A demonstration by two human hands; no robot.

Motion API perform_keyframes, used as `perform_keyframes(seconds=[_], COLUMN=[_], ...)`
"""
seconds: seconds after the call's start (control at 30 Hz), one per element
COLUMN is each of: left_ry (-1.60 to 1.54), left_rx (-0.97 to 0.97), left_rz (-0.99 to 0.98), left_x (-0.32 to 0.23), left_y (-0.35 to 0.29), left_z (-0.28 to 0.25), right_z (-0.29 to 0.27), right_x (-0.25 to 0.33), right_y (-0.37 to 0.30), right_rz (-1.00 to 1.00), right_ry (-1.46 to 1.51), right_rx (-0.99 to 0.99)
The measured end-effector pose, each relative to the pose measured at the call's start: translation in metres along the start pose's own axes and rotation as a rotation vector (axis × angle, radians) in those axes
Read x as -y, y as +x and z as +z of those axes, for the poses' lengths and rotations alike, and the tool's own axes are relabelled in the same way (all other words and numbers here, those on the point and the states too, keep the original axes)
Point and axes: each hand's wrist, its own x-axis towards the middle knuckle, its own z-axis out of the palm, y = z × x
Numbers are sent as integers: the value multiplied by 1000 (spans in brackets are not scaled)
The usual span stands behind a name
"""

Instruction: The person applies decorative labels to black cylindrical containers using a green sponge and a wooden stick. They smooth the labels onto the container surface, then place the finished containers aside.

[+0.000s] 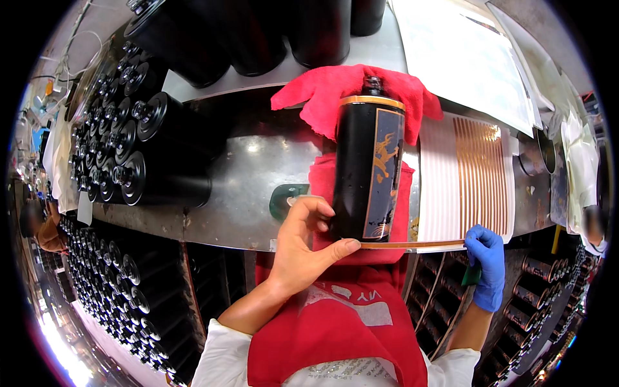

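Note:
A black bottle (pixel 353 164) with a dark blue panel and gold figure lies on red cloths, its neck pointing away from me. A gold band circles its shoulder. My left hand (pixel 303 242), bare, curls its fingers at the bottle's lower left side. Its thumb presses one end of a thin gold strip (pixel 412 245) at the base. Stretched to the right, the strip's other end is pinched by my right hand (pixel 487 264) in a blue glove. A flat green piece (pixel 472 276), perhaps a scraper, shows under the gloved fingers. Beside the bottle lies a white sheet (pixel 438 180) bearing several gold strips.
Black bottles (pixel 171 177) lie stacked at the left of the metal table (pixel 251 161), with larger black cylinders (pixel 319 32) at the back. White sheets (pixel 464 58) cover the far right. Below the table's front edge, racks hold more bottles (pixel 116 277). A dark green object (pixel 282 205) rests near my left hand.

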Motion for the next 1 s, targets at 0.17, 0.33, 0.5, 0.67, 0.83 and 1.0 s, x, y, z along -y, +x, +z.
perform_keyframes(seconds=[0.17, 0.33, 0.5, 0.67, 0.83, 1.0], left_ry=[-18, -104, -217, 876, 969, 948], left_rx=[58, 126, -2, 121, 139, 270], left_rz=[-26, -120, -271, 532, 663, 250], left_x=[6, 5, -3, -32, -13, 24], left_y=[5, 10, 14, 3, 23, 18], left_z=[-6, -10, -20, 30, 36, -19], right_z=[2, 6, 9, 9, 15, 58], right_x=[-9, -21, -18, -32, -28, -4], right_y=[9, 21, 23, 32, 28, 12], right_rz=[26, 15, 20, -38, -80, -62], right_ry=[-28, -29, -67, -112, -74, 63], right_rx=[-10, -25, -50, -56, -58, 142])
